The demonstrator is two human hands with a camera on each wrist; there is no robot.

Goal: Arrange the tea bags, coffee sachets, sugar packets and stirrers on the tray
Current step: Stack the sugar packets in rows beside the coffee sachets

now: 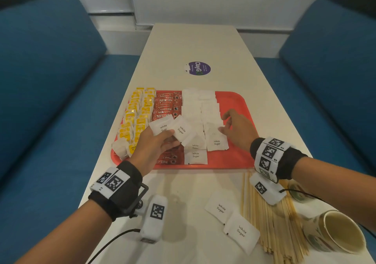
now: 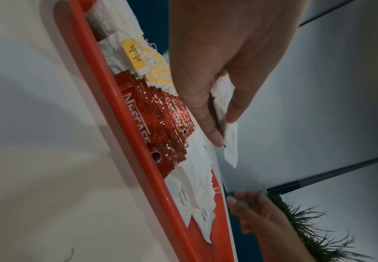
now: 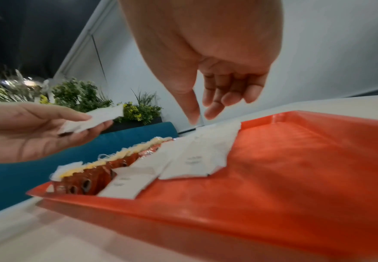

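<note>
A red tray (image 1: 238, 100) holds yellow-tagged tea bags (image 1: 136, 117) at its left, red coffee sachets (image 1: 165, 107) beside them, and rows of white sugar packets (image 1: 203, 109) in the middle. My left hand (image 1: 154, 143) hovers over the sachets and pinches a few sugar packets (image 1: 173, 128), seen as held sugar packets (image 2: 230, 138) in the left wrist view. My right hand (image 1: 234, 127) hangs over the sugar rows, fingers loosely spread and holding nothing (image 3: 203, 109). Two loose sugar packets (image 1: 232, 219) and a pile of wooden stirrers (image 1: 270, 219) lie on the table near me.
A paper cup (image 1: 337, 231) lies on its side at the near right, by the stirrers. A purple round sticker (image 1: 198, 68) is on the table (image 1: 183, 202) beyond the tray. Blue sofas (image 1: 50, 80) flank both sides. The tray's right part (image 3: 295, 159) is bare red.
</note>
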